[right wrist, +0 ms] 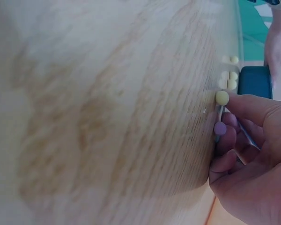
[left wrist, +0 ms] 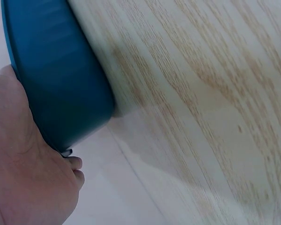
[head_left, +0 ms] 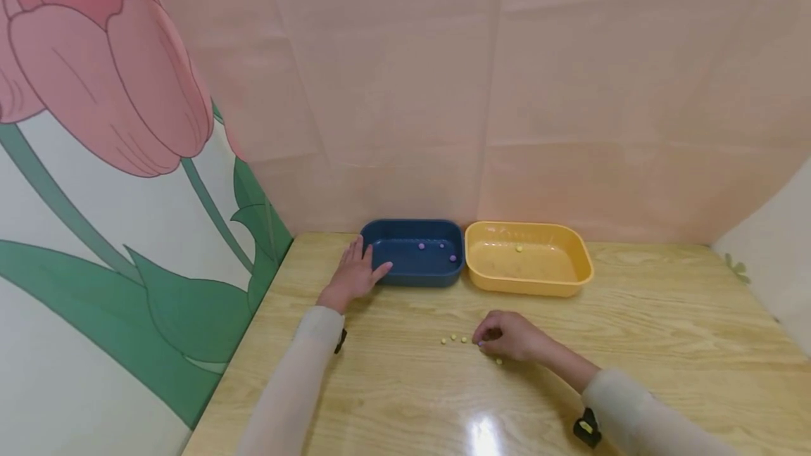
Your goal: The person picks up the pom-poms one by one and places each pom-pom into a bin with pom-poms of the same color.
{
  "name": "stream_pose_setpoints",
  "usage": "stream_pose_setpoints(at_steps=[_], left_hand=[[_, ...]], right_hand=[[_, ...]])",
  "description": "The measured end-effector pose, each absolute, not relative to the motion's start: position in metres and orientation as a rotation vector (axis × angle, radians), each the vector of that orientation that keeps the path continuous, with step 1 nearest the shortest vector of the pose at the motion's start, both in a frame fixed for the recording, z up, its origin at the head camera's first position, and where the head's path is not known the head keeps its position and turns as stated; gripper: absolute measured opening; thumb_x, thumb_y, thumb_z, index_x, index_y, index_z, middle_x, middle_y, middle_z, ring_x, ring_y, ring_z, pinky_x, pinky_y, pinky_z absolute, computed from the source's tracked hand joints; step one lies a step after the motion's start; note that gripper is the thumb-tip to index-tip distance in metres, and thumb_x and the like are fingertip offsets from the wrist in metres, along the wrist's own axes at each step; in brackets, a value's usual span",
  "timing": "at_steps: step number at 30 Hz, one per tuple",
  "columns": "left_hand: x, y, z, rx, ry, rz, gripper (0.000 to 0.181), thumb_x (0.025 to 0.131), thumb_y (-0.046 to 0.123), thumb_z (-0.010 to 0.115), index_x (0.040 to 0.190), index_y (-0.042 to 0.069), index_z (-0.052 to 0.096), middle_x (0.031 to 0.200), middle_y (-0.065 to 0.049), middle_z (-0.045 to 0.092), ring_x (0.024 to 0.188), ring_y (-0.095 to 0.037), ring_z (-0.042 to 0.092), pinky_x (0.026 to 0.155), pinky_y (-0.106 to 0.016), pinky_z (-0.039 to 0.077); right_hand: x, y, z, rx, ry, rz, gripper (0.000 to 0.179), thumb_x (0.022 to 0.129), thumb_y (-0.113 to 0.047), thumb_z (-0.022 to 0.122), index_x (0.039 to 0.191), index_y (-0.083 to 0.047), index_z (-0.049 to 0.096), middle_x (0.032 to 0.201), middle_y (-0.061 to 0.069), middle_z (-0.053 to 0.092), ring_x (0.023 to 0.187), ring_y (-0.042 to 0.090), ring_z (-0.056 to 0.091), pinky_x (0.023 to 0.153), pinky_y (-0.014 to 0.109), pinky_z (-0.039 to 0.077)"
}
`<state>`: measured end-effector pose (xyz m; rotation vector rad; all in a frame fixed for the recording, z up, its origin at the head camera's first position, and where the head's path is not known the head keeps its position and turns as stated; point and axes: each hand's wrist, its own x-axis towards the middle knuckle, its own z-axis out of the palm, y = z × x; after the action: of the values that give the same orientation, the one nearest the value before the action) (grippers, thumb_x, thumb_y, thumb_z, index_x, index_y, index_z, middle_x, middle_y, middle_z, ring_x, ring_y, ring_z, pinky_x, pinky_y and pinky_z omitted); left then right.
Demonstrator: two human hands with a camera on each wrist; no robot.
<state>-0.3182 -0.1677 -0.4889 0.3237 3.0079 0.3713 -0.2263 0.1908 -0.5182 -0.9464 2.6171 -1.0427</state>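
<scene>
At the left end of the blue tray (head_left: 412,280) rests my left hand (head_left: 355,274), its fingers spread and fairly straight against the rim. The left wrist view shows that hand (left wrist: 33,159) along the tray's edge (left wrist: 61,70). My right hand (head_left: 510,336) is low over the table, thumb and fingertips pinching a small purple ball (right wrist: 219,128). Beside the thumb in the right wrist view is a pale yellow ball (right wrist: 222,98). Several yellow balls (head_left: 453,337) lie on the table left of this hand, and another yellow ball (head_left: 498,362) lies just below it.
Inside the blue tray are three purple balls (head_left: 421,246). A yellow tray (head_left: 529,287) stands against its right side, with one yellow ball (head_left: 519,249) inside. Both trays sit at the back of the wooden table (head_left: 380,400), before a pink cloth (head_left: 405,90).
</scene>
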Motion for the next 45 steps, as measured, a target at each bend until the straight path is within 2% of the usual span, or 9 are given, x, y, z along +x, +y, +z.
stream_pose_setpoints(at_steps=[12,19,23,30,45], left_hand=[[-0.321,-0.171,-0.494,0.332,2.996,0.370,0.093,0.102,0.071,0.020,0.161,0.000,0.016,0.168,-0.022,-0.007,0.156,-0.036,-0.006,0.126,-0.048,0.002],[-0.322,-0.171,-0.494,0.333,2.994,0.370,0.093,0.101,0.071,0.021,0.161,0.000,0.015,0.168,-0.021,-0.008,0.156,-0.035,-0.006,0.126,-0.048,0.001],[-0.320,-0.170,-0.493,0.334,2.996,0.381,0.092,0.102,0.070,0.022,0.161,0.000,0.016,0.168,-0.021,-0.007,0.156,-0.036,-0.006,0.126,-0.049,0.002],[-0.319,-0.170,-0.492,0.336,2.997,0.378,0.091,0.103,0.069,0.022,0.161,-0.001,0.017,0.168,-0.022,-0.006,0.156,-0.037,-0.004,0.126,-0.049,0.002],[-0.321,-0.171,-0.495,0.347,3.012,0.373,0.091,0.103,0.069,0.021,0.160,-0.001,0.017,0.168,-0.022,-0.006,0.156,-0.036,-0.004,0.126,-0.049,0.003]], right_hand=[[-0.228,0.190,-0.515,-0.765,2.601,-1.002,0.007,0.088,-0.011,0.078,0.088,-0.017,0.074,0.084,-0.010,0.066,0.080,0.004,0.055,0.072,0.024,0.046],[-0.228,0.185,-0.503,-0.649,2.501,-1.112,0.004,0.091,-0.007,0.073,0.094,-0.010,0.073,0.082,0.000,0.065,0.068,0.013,0.058,0.056,0.026,0.050],[-0.231,0.182,-0.497,-0.653,2.510,-1.134,0.004,0.092,-0.006,0.071,0.095,-0.008,0.072,0.083,-0.001,0.064,0.065,0.014,0.059,0.052,0.028,0.052],[-0.243,0.178,-0.488,-0.749,2.639,-1.042,0.005,0.091,-0.010,0.072,0.095,-0.010,0.074,0.084,-0.006,0.065,0.071,0.009,0.054,0.062,0.024,0.045],[-0.261,0.157,-0.471,-0.707,2.663,-1.073,0.006,0.092,-0.009,0.074,0.097,-0.008,0.074,0.083,-0.005,0.066,0.073,0.013,0.053,0.063,0.025,0.044]])
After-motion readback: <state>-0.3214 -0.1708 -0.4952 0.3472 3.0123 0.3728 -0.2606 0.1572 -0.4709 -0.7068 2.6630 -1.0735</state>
